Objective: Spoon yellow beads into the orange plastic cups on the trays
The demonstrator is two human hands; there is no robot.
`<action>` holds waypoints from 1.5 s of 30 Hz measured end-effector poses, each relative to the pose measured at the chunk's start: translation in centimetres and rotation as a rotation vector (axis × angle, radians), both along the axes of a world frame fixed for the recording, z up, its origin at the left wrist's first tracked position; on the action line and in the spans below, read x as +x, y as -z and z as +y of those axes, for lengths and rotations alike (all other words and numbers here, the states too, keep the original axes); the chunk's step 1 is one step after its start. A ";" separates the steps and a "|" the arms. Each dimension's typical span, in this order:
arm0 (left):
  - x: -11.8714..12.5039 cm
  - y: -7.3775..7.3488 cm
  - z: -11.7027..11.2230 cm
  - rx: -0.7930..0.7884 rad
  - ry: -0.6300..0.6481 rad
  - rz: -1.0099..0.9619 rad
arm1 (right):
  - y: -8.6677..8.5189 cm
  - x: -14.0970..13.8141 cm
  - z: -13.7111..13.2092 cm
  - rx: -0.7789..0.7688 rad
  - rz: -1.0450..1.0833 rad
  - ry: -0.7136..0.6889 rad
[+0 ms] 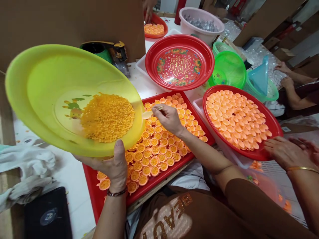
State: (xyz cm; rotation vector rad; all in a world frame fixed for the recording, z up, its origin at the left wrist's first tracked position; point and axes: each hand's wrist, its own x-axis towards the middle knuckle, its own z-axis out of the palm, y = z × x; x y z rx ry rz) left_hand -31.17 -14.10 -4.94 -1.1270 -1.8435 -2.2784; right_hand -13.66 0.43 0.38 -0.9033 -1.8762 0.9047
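Observation:
My left hand (113,167) grips the near rim of a yellow-green plastic basin (47,76), which is tilted toward me and to the right. Small yellow-orange pellets (108,118) lie heaped in its lower right part. Between the thumb and fingers of my right hand (168,118) is a small pale spoon (147,115), its bowl close to the basin's right rim. Below both hands a red rectangular tray (93,196) holds many little orange cups (154,161) in close rows. Yellow-orange bits show inside many of them.
A red round tray of orange cups (234,119) stands at right, with another person's hand (281,152) at its edge. Behind are a patterned red tray (179,63), a green basin (228,69) and a pink tub (201,23). White cloths (27,162) lie at left.

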 end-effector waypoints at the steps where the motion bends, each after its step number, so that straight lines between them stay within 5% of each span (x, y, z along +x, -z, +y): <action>1: 0.0 0.0 -0.1 -0.021 -0.006 -0.004 | 0.2 -1.4 0.1 -0.053 -0.009 -0.012; 8: 0.2 -0.4 -0.5 -0.070 -0.014 -0.005 | 2.2 -7.3 0.1 -0.697 0.072 -0.176; 16: 0.2 -0.6 -0.1 -0.046 -0.009 -0.008 | 2.1 -3.0 1.5 -0.900 0.422 -0.007; 20: 0.2 -0.9 0.2 0.037 0.032 0.030 | 2.0 1.6 4.4 -0.821 0.487 0.199; 24: 0.1 -0.8 0.1 0.065 0.052 0.026 | 2.8 4.4 7.7 -0.497 0.376 0.377; 30: 0.0 -0.5 0.1 0.037 0.023 0.017 | 4.3 4.5 9.9 0.079 -0.059 0.352; 34: 0.5 -1.6 0.3 0.030 0.048 -0.009 | 3.1 4.4 8.5 0.251 -0.157 0.344; 39: 0.7 -2.0 0.0 -0.080 -0.019 -0.030 | 1.0 1.0 4.4 0.077 0.012 0.209; 45: 0.6 -1.1 -0.2 -0.136 -0.054 -0.046 | 2.1 -6.2 0.4 -0.353 -0.042 -0.135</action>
